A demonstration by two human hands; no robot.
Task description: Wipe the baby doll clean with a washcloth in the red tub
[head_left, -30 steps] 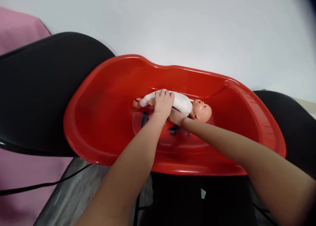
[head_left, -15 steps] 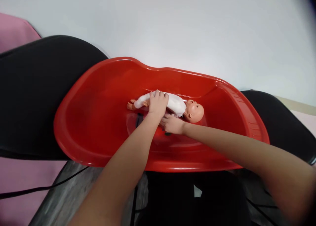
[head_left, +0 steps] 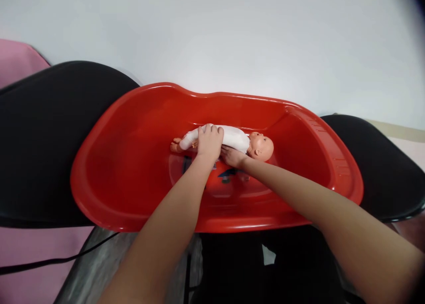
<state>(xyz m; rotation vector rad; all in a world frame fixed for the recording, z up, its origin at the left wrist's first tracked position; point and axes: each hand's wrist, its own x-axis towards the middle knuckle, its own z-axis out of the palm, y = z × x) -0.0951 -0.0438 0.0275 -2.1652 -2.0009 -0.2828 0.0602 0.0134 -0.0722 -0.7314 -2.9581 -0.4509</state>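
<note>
A baby doll (head_left: 237, 139) in a white suit lies on its back in a red plastic baby tub (head_left: 133, 118), head to the right. My left hand (head_left: 209, 141) is wrapped over the doll's hips and upper legs, fingers curled round them. My right hand (head_left: 232, 156) lies against the near side of the doll's torso, its fingers tucked under the body and mostly hidden.
The tub rests across two black chair seats, one seat (head_left: 43, 131) on the left and one seat (head_left: 381, 162) on the right. Behind is a plain white wall. A black cable (head_left: 49, 259) runs over the grey floor at lower left, beside pink cloth (head_left: 20, 64).
My right hand has slid back up against the doll's side after dipping lower. The left hand keeps its hold on the doll's hips. The view has shifted slightly.
</note>
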